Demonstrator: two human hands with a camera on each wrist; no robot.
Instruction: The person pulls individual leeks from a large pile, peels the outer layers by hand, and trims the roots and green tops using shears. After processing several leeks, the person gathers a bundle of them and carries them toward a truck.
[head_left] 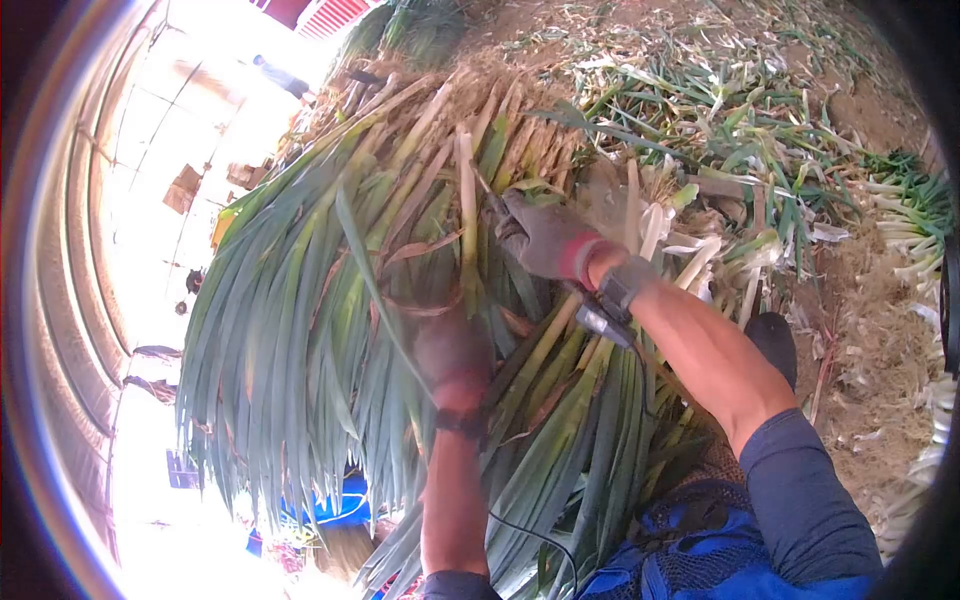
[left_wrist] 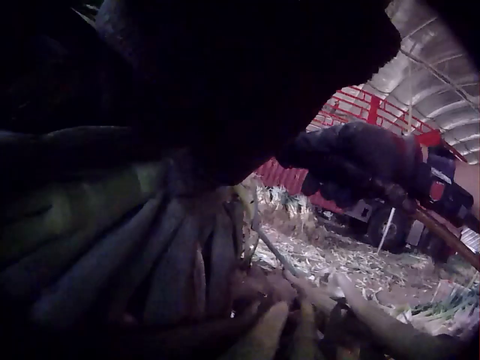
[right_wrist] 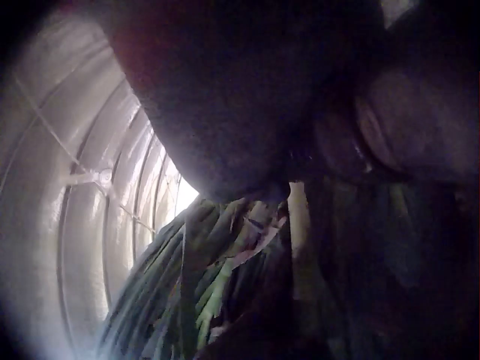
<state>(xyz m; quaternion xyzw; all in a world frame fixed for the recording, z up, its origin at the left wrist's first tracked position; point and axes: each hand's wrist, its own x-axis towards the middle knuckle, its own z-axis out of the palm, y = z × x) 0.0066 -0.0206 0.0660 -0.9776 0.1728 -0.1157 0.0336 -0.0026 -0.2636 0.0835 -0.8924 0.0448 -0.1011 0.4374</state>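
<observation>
Long green leeks [head_left: 300, 270] lie in a large heap, with their roots at the top and leaves hanging towards me in the head view. One leek [head_left: 467, 200] stands out with its pale stalk pointing up. My gloved left hand [head_left: 453, 350], blurred, grips it low among the leaves. To its right, my gloved right hand [head_left: 545, 235] holds a tool with a slim, blade-like tip [head_left: 484, 182] beside the stalk. The tool's wooden handle [left_wrist: 442, 232] runs back under the wrist in the left wrist view. Dark glove fills much of both wrist views.
Trimmed leaves and loose peelings [head_left: 690, 110] litter the soil at upper right. Cleaned white leeks [head_left: 905, 225] lie along the right edge. A curved ribbed tunnel wall [head_left: 85, 290] rises at left. A red-railed vehicle [left_wrist: 375, 217] stands behind. A cable [head_left: 540, 535] crosses the leaves.
</observation>
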